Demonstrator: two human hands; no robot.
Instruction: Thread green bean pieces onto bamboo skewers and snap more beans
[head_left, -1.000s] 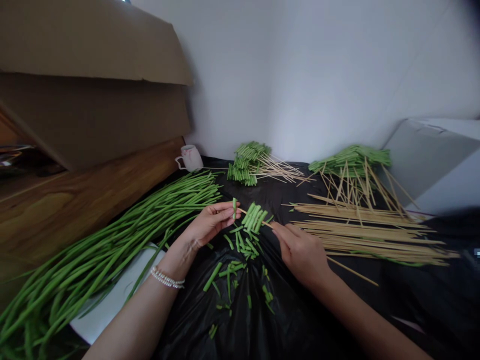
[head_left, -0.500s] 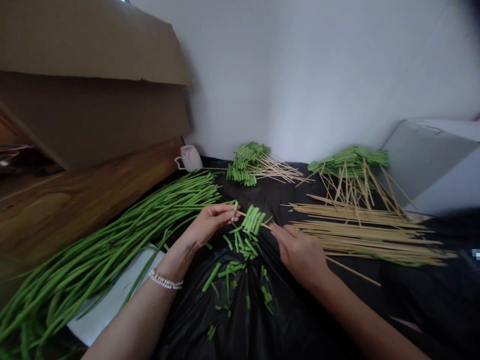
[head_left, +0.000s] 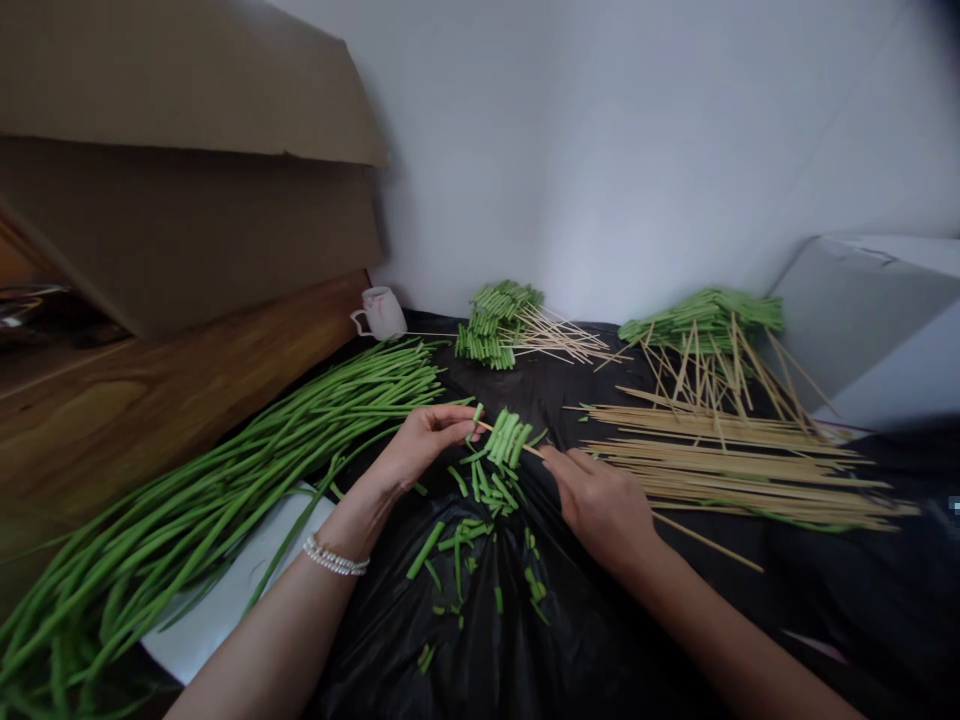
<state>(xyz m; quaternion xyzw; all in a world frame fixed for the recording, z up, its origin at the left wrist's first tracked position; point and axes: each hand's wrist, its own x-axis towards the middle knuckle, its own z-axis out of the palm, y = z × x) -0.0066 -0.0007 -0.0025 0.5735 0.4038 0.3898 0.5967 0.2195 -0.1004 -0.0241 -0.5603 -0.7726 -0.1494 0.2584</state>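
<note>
My left hand [head_left: 437, 432] pinches a short piece of green bean [head_left: 477, 418] between thumb and fingers, at the left tip of a wooden skewer [head_left: 532, 451]. Several cut bean pieces [head_left: 508, 438] sit side by side across that skewer, toward its middle. My right hand [head_left: 600, 495] is closed round the skewer to the right of them; its far end [head_left: 709, 541] sticks out past the wrist. Loose bean cuttings [head_left: 495, 490] lie on the black plastic sheet [head_left: 585, 640] below and between my hands.
Long green beans [head_left: 300, 440] spread along the left, partly over a white board [head_left: 225, 600]. Loose skewers [head_left: 735, 460] lie at right. Two piles of filled skewers [head_left: 499, 315] stand by the wall, near a mug [head_left: 384, 313]. Cardboard [head_left: 187, 200] rises at left, a white box [head_left: 862, 320] at right.
The view has shifted very slightly. Both hands keep almost the same pose, with the bean piece still at the skewer's tip.
</note>
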